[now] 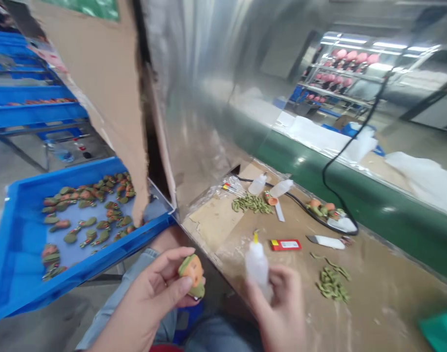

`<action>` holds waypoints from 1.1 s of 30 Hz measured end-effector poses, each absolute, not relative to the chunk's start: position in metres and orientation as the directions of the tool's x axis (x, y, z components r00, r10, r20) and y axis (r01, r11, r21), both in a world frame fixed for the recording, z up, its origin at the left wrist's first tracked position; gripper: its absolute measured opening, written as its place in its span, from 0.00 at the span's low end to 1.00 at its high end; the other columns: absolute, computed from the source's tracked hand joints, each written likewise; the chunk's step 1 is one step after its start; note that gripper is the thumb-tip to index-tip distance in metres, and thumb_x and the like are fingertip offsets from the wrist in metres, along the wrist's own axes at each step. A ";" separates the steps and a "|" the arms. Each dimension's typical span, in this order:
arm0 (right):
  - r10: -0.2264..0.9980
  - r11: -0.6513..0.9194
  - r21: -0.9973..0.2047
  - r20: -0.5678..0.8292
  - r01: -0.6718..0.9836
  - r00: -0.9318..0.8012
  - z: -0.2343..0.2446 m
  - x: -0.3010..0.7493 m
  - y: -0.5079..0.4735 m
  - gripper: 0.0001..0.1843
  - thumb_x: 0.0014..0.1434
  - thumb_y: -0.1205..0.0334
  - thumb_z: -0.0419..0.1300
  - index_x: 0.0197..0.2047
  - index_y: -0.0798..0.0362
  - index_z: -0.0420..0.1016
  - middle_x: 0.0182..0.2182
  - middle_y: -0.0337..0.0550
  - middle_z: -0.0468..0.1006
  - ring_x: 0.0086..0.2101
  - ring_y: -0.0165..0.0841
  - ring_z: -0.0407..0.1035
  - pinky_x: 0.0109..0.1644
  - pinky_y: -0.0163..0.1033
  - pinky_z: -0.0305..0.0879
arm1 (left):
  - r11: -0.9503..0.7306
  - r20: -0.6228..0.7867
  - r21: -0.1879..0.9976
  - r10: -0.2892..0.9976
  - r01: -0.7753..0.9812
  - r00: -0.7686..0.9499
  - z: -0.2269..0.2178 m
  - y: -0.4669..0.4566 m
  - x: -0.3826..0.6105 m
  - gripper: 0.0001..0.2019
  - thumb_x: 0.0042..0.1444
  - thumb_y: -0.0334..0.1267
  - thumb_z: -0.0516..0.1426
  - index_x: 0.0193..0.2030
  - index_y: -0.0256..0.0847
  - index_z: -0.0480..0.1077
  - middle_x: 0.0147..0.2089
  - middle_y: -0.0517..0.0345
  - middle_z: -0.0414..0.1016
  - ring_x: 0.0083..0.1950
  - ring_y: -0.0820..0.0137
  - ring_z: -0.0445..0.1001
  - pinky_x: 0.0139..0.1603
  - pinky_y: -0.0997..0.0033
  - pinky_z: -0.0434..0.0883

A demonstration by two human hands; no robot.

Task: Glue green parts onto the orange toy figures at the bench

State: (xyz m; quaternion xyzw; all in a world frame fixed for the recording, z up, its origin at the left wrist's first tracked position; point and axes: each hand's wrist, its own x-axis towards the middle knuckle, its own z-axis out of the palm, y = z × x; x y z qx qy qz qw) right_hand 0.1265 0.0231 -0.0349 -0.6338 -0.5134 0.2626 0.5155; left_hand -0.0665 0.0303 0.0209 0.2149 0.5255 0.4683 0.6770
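Observation:
My left hand point(160, 293) is closed around a small orange and green figurine point(193, 272), pinched between thumb and fingers above my lap. A white squeeze bottle point(257, 263) with a yellow tip stands upright in my right hand point(278, 308), over the near edge of the brown worktable point(292, 278); it is a little blurred. Beyond the bottle lies a red and yellow box point(286, 245). Thin green strips form one pile point(250, 204) at the back and a smaller pile point(333, 283) to the right.
A blue tray point(18, 234) at left holds many similar figurines. Two more squeeze bottles, one a white bottle point(257, 184), stand at the table's back near a black cable point(328, 183). A white-handled knife point(329, 242) lies right. A cardboard sheet point(106, 73) and shiny metal panel point(197, 122) rise ahead.

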 end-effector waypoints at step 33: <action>0.878 0.123 -0.578 0.441 0.806 0.183 -0.045 0.227 0.000 0.11 0.65 0.52 0.52 0.37 0.49 0.69 0.23 0.35 0.76 0.22 0.30 0.72 0.24 0.28 0.69 | 0.502 -0.447 0.744 0.864 -0.441 0.231 0.012 0.025 -0.054 0.15 0.46 0.38 0.68 0.43 0.45 0.75 0.34 0.58 0.79 0.34 0.69 0.76 0.31 0.71 0.75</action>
